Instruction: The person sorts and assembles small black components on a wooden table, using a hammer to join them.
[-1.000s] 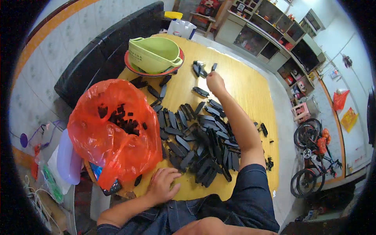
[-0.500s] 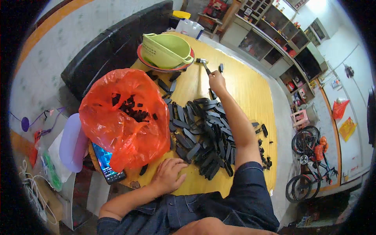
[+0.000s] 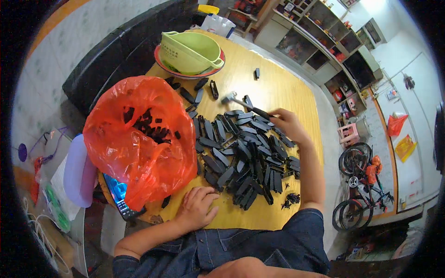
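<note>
The wooden bench (image 3: 292,92) carries everything within reach. On its left side stands a red plastic bag (image 3: 125,146), open at the top, with small black bits inside. To the right of the bag spreads a dense pile of elongated black plastic casings (image 3: 248,155), heaped before the person.

The step in hand appears to be hammer work around these casings. As a judgement, the next move calls for a steady grip, a single casing apart from the heap, and the other hand well away from the steel head.

Of the hands, the left hand (image 3: 198,207) lies palm down at the bench's near edge, fingers loosely bent, with nothing visible in its grasp; the pile lies just ahead and to its right. The right hand (image 3: 286,124) grasps the black handle of a hammer (image 3: 259,112) at the pile's far right side.

The hammer points leftward from that hand, its head beyond the pile's far edge, near one lone casing (image 3: 213,90). Whether the head touches the bench is unclear.
</note>
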`<state>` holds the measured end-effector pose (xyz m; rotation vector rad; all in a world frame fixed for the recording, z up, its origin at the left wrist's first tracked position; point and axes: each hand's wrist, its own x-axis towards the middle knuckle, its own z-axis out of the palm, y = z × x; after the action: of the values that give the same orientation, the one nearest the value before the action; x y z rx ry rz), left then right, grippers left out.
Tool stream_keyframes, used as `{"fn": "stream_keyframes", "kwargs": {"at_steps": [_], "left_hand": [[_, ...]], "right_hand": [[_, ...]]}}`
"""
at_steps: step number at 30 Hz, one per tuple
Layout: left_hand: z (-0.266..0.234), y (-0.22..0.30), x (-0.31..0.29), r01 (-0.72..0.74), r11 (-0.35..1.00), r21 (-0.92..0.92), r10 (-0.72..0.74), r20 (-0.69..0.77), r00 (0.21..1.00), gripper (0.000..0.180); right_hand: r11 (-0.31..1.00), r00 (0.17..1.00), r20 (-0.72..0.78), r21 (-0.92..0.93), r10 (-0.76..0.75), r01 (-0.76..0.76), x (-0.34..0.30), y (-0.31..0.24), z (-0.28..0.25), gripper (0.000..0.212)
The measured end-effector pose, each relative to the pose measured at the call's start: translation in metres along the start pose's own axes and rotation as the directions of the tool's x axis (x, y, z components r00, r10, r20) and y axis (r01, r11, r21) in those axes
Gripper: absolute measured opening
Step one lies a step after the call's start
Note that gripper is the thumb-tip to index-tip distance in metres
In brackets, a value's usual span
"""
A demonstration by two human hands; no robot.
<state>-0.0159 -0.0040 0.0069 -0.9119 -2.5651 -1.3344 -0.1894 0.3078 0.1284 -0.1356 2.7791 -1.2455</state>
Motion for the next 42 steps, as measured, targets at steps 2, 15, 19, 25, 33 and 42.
{"fn": "stream_keyframes", "kwargs": {"at_steps": [2, 15, 19, 25, 33, 42], "left_hand": [[0.003, -0.001, -0.005, 0.034, 0.999, 0.007, -0.034, -0.035, 0.999, 0.031], [0.008, -0.002, -0.005, -0.011, 0.997, -0.072, 0.009, -0.035, 0.999, 0.026], [0.017, -0.006, -0.005, -0.012, 1.0, -0.015, 0.011, -0.029, 1.0, 0.024], [0.024, -0.007, -0.008, -0.07, 0.996, 0.062, 0.074, -0.067, 0.995, 0.024], [0.027, -0.008, -0.007, -0.16, 0.976, 0.147, 0.186, -0.187, 0.965, 0.022], [0.015, 0.0, -0.009, -0.108, 0.984, 0.144, 0.13, -0.146, 0.981, 0.026]], "right_hand": [[0.994, 0.995, -0.035, 0.058, 0.098, -0.096, -0.008, -0.002, -0.019, 0.024], [0.922, 0.83, -0.422, 0.285, 0.365, -0.261, 0.151, 0.098, -0.014, 0.025], [0.954, 0.889, -0.351, 0.059, 0.294, -0.293, 0.071, 0.07, 0.009, 0.028], [0.941, 0.937, -0.139, 0.162, 0.319, -0.296, -0.082, 0.014, 0.018, 0.028], [0.94, 0.856, -0.445, 0.318, 0.261, -0.122, -0.17, 0.025, 0.001, 0.025], [0.941, 0.617, -0.73, 0.111, 0.295, -0.319, -0.29, 0.17, -0.075, 0.032]]}}
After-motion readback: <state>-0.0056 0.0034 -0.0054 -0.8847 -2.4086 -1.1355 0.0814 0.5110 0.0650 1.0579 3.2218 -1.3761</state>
